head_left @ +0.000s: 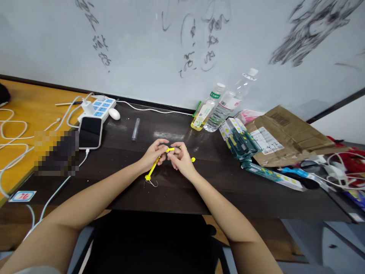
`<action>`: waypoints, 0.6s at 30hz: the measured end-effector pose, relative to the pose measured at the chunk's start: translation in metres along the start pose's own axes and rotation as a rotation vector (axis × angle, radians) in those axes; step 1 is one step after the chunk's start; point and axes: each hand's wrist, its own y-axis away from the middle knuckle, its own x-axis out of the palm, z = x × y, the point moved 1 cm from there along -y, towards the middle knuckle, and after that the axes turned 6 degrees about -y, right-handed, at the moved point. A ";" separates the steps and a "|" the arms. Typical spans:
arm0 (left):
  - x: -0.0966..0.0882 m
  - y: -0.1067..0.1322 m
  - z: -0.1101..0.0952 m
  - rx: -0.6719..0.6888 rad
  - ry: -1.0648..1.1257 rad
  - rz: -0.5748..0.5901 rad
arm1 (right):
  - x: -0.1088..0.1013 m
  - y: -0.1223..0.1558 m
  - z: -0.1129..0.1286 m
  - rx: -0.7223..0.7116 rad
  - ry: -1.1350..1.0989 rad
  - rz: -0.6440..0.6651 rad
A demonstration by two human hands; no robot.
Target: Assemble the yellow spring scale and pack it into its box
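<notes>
Watching mid-frame, I judge this partway: left hand (153, 155) clamped on yellow stick (153, 169), right hand (182, 159)'s finger closure unclear, yellow piece (193, 160) loose.

Two bottles (219, 112) (both white-capped) stand before the whiteboard (137, 49), near a brown cardboard package (293, 127). A phone (90, 133) lies beside a white power strip (103, 107).

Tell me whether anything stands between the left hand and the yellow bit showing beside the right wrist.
Yes: in this view, the right hand stands between the left hand and the yellow bit.
</notes>
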 end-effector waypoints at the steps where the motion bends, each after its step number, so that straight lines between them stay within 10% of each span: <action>1: 0.001 0.000 0.002 -0.015 -0.011 0.026 | 0.000 -0.001 0.000 -0.015 -0.026 -0.021; 12: 0.007 0.009 -0.009 -0.187 -0.069 0.316 | -0.013 -0.008 0.020 0.078 -0.206 -0.114; 18: 0.009 0.007 -0.002 -0.154 -0.082 0.232 | -0.026 -0.013 0.022 0.103 -0.212 -0.171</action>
